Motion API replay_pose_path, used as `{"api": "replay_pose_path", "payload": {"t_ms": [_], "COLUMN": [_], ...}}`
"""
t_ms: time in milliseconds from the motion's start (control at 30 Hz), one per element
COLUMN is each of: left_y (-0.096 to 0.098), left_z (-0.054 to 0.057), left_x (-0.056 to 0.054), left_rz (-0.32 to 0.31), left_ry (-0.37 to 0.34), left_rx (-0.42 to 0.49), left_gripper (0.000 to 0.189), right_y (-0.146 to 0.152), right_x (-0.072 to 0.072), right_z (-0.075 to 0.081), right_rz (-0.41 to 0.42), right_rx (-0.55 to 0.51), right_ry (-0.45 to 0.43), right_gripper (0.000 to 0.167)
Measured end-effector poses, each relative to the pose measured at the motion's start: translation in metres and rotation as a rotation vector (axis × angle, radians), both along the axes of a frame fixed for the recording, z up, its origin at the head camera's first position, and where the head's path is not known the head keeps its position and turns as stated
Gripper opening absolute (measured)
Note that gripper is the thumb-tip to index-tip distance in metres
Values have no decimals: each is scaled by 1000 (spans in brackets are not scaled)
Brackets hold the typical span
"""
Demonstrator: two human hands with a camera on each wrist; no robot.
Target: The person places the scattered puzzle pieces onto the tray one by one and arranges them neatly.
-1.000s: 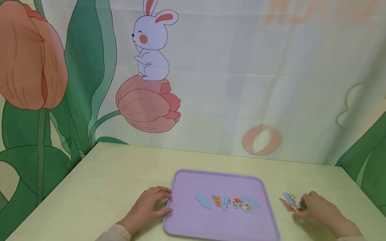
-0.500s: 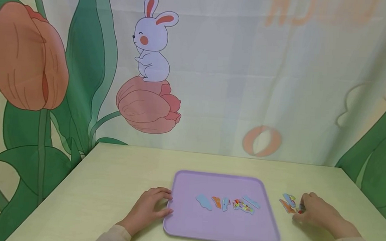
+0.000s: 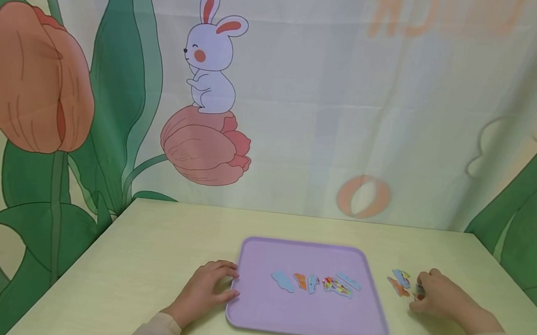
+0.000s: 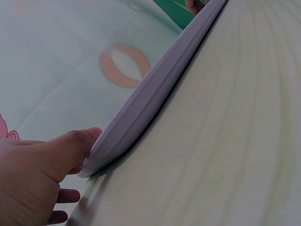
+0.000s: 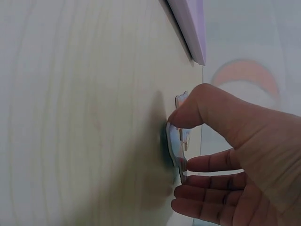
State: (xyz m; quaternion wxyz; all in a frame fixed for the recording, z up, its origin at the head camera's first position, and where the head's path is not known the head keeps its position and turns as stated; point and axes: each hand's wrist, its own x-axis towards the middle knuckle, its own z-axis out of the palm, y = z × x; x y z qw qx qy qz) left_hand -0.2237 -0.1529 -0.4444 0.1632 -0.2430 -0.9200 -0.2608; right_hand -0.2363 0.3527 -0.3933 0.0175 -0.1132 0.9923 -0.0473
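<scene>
A thin, flat, multicoloured puzzle piece [image 5: 174, 139] is pinched between the thumb and fingers of the right hand [image 3: 442, 297], near an orange irregular piece [image 3: 398, 286] over the pale wood-grained table [image 3: 176, 244]. The left hand [image 3: 206, 290], loosely spread, touches the rim of the purple rectangular tray [image 3: 305, 316], which bears five flat pieces.

The tray [image 3: 305, 313] looks like plastic, smooth and not very shiny. Under the tray, the worktop [image 3: 161, 253] looks like pale, smooth wood with wavy grain lines. On the tray, the flat pieces [image 3: 283, 281] look like thick card or thin wood, hard to tell which, with smooth printed tops. Right of the tray, the loose pieces [image 3: 398, 287] look the same. Behind the tray, the big printed cloth [image 3: 296, 87] is matt with soft creases.
</scene>
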Motion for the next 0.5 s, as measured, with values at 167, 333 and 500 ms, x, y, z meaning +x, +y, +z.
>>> {"api": "replay_pose_path", "payload": {"t_ms": [167,333,500], "left_y": [0,0,0], "left_z": [0,-1,-1], "left_x": [0,-1,-1], "left_rz": [-2,0,0], "left_ry": [2,-3,-7], "left_rx": [-2,-2,-1], "left_gripper": [29,28,28], "right_y": [0,-6,-18], "right_x": [2,6,10], "right_z": [0,9,22], "right_rz": [8,38,47], "right_rx": [-13,-13,-5], "right_ry": [11,64,78], "right_gripper": [48,39,36]}}
